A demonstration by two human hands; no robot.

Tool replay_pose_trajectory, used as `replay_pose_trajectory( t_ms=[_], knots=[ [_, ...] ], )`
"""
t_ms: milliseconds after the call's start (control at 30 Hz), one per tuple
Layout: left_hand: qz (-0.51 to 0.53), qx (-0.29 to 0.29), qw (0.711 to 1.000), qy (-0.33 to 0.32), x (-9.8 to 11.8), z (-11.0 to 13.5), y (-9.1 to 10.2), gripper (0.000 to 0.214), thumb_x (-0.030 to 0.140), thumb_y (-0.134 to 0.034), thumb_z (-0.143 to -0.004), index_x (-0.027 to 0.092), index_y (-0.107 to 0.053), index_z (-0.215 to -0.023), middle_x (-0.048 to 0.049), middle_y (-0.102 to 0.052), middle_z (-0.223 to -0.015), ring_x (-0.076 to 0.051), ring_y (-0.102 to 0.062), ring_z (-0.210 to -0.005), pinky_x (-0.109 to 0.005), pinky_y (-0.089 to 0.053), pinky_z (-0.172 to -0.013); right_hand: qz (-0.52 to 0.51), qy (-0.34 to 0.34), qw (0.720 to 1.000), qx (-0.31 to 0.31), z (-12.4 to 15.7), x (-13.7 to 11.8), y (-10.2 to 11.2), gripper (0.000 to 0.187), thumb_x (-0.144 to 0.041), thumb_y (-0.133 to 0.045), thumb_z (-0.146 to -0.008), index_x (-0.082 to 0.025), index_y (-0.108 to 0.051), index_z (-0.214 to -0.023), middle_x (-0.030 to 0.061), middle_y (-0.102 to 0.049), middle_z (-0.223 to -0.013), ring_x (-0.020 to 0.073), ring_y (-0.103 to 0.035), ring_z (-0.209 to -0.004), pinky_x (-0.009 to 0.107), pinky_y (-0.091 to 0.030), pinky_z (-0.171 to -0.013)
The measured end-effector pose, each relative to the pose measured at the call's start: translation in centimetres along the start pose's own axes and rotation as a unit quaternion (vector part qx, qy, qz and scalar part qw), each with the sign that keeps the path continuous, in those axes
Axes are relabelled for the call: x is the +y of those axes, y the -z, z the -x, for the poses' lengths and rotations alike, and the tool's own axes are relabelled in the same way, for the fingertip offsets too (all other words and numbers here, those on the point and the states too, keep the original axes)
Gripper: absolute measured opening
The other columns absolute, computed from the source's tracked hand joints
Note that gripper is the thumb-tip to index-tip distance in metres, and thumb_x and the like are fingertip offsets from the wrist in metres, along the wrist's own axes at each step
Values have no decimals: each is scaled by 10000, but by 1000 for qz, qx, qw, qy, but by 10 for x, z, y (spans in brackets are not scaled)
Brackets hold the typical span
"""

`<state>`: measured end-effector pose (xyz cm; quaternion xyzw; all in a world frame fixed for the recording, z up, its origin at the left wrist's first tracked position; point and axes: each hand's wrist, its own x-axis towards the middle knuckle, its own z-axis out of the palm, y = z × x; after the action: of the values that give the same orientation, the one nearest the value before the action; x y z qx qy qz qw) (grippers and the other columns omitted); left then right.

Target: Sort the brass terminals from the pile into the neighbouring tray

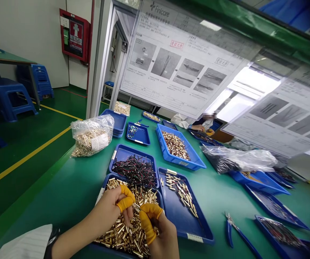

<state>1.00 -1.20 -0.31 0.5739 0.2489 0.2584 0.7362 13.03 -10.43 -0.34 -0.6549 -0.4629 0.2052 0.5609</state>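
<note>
My left hand and my right hand hover over a blue tray heaped with small brass sleeves. Both wear orange finger cots. The fingers of my left hand are pinched together, and those of my right hand are curled close to them; whatever they pinch is too small to make out. Just behind lies a blue tray of dark red and green wires. To the right, a blue tray holds a row of assembled wire pieces.
A plastic bag of brass parts stands at the table's left edge. A deep blue bin of brass parts, more blue trays and a clear bag lie to the right, with blue-handled pliers. A person sits across the table under hanging instruction sheets.
</note>
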Motion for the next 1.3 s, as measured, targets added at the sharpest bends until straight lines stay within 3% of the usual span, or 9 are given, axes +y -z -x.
replay_pose_trajectory(
  t_ms=[233, 533, 800, 1067, 1300],
  knots=[
    [-3, -1, 1000, -7, -4, 0, 1, 122, 264, -448, -852, 171, -474, -777, 47, -596, -591, -100, -574, -436, -234, -454, -508, 1, -10, 1000, -7, 2, 2, -1, 104, -295, -603, -746, -199, -643, -741, 12, -660, -663, 148, -588, -585, 192, -455, -545],
    [-4, -4, 1000, -12, -7, 0, 1, 124, 268, -440, -855, 176, -470, -777, 47, -591, -597, -102, -565, -430, -239, -453, -507, 22, -13, 999, -25, 2, 3, -1, 154, -317, -563, -770, -190, -602, -693, 7, -614, -619, 136, -532, -549, 204, -417, -520],
    [-51, 9, 999, -9, -1, 2, -1, 111, 232, -431, -839, 173, -474, -755, 52, -570, -582, -87, -508, -410, -223, -418, -480, 15, -28, 998, -46, 1, 3, -2, 166, -323, -564, -767, -169, -601, -719, 29, -633, -646, 156, -583, -588, 210, -439, -557],
    [-50, 1, 998, -22, -3, 2, 0, 126, 215, -382, -866, 173, -459, -777, 49, -576, -599, -82, -512, -408, -226, -430, -495, 50, -19, 996, -65, 1, 9, -2, 259, -383, -534, -786, -160, -607, -676, 11, -569, -570, 129, -470, -505, 214, -357, -478],
    [-105, 6, 994, -28, -4, 2, 0, 116, 205, -394, -843, 182, -455, -747, 49, -537, -601, -93, -489, -436, -225, -420, -499, 32, -34, 995, -94, -2, 1, 3, 219, -345, -556, -782, -152, -600, -687, 44, -619, -638, 148, -526, -574, 217, -398, -521]
  ],
)
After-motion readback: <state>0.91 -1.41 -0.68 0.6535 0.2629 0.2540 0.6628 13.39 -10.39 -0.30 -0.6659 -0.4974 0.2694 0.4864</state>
